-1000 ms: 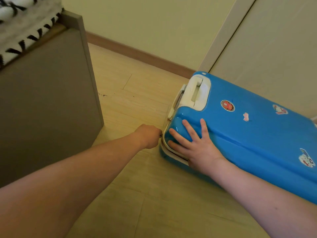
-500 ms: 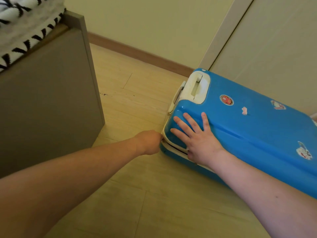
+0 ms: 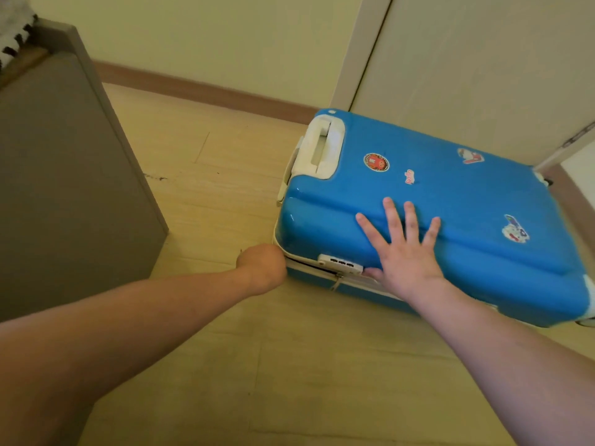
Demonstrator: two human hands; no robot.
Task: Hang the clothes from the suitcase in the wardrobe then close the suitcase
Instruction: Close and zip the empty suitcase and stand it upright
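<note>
Blue suitcase [image 3: 450,201] near wall; left hand [image 3: 262,268] possibly pinching zip.

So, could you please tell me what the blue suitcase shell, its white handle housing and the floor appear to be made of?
The suitcase shell looks like hard glossy plastic: smooth moulded ridges with bright highlights. The handle housing appears to be matte white plastic, slightly scuffed. The floor looks like pale wood-effect planks with visible seams and grain; laminate or real wood, I cannot tell.
</note>
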